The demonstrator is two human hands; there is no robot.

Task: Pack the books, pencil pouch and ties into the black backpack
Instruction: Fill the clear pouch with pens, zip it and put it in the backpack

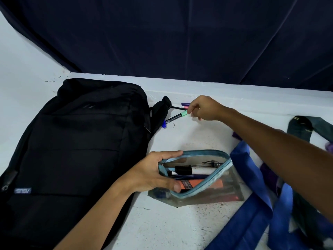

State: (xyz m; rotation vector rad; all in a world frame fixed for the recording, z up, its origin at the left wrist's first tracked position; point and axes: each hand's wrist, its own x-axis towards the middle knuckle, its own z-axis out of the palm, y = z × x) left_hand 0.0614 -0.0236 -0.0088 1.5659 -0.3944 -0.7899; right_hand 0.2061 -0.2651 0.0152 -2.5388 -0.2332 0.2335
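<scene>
The right hand (203, 108) pinches the green-capped end of a black pen (177, 117), lying beside the black backpack (75, 141). The left hand (155, 173) grips the open pencil pouch (201, 179); blue ties (252, 204) lie right of it.

Bare table (180, 222) btwn backpack (75, 141) & ties (252, 204); pouch (198, 179) blocks the middle.

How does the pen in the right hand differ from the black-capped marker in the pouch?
The green-capped pen is slim and black-barrelled; the black-capped marker is thicker and white-barrelled. The pen is outside the pencil pouch, pinched by the right hand; the marker lies inside the pouch, which the left hand holds open. Both are capped.
</scene>
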